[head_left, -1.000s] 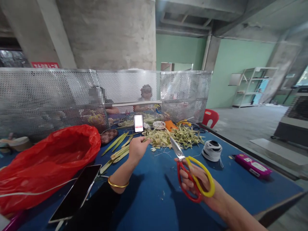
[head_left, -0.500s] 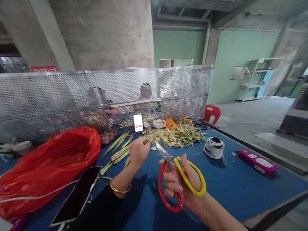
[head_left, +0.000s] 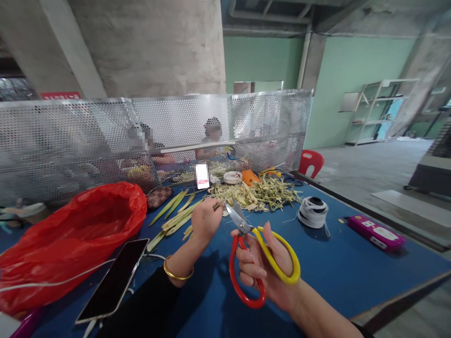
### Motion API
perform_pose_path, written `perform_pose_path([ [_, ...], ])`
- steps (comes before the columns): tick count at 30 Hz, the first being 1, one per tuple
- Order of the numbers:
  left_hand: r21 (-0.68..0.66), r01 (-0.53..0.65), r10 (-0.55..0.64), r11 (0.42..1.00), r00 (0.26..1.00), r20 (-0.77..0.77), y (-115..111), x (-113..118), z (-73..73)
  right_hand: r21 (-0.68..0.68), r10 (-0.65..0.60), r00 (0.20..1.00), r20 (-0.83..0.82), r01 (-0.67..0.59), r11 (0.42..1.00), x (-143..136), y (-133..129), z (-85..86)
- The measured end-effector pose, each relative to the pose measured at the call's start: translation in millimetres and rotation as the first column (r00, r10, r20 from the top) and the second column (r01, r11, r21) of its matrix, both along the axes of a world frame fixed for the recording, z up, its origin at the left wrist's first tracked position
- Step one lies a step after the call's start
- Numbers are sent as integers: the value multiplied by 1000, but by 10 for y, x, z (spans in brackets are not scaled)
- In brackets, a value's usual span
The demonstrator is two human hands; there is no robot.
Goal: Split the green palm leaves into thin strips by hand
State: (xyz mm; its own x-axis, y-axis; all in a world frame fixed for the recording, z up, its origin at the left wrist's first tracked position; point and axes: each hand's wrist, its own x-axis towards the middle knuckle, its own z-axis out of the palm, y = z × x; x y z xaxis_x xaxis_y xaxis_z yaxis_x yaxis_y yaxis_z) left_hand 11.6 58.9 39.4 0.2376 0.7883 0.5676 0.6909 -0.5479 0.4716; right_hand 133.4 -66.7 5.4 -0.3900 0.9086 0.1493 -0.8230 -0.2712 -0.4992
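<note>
In my right hand (head_left: 262, 265) is a pair of scissors (head_left: 241, 224) with one red and one yellow handle, its blades parted and pointing up to the left. My left hand (head_left: 206, 219) is closed on a thin plant stalk (head_left: 219, 204), whose tip pokes out close to the blades. Most of that stalk is hidden by the fingers. Behind and left of this hand lie long pale green stalks (head_left: 176, 220) on the blue table (head_left: 327, 277). A heap of trimmed plant pieces (head_left: 260, 195) spreads beyond the scissors.
A red plastic bag (head_left: 81, 234) and a phone (head_left: 114, 281) with a white cable lie left. To the right are a spool of white ribbon (head_left: 313, 212) and a purple box (head_left: 376, 232). A perforated metal screen (head_left: 183, 117) crosses the back; people sit behind it.
My left hand has shifted slightly right, nearer the scissors. The scissors have moved a little left, their blades still parted. The camera view has tilted slightly.
</note>
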Motion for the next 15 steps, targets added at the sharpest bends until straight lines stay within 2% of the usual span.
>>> perform_pose_path([
  [10, -41, -42, 42, 998, 999, -11, 67, -20, 2, 9, 31, 999, -7, -31, 999, -27, -42, -31],
  [15, -79, -39, 38, 996, 999, -4, 25, 10, -2, 12, 32, 999, 14, -33, 999, -49, -33, -11],
])
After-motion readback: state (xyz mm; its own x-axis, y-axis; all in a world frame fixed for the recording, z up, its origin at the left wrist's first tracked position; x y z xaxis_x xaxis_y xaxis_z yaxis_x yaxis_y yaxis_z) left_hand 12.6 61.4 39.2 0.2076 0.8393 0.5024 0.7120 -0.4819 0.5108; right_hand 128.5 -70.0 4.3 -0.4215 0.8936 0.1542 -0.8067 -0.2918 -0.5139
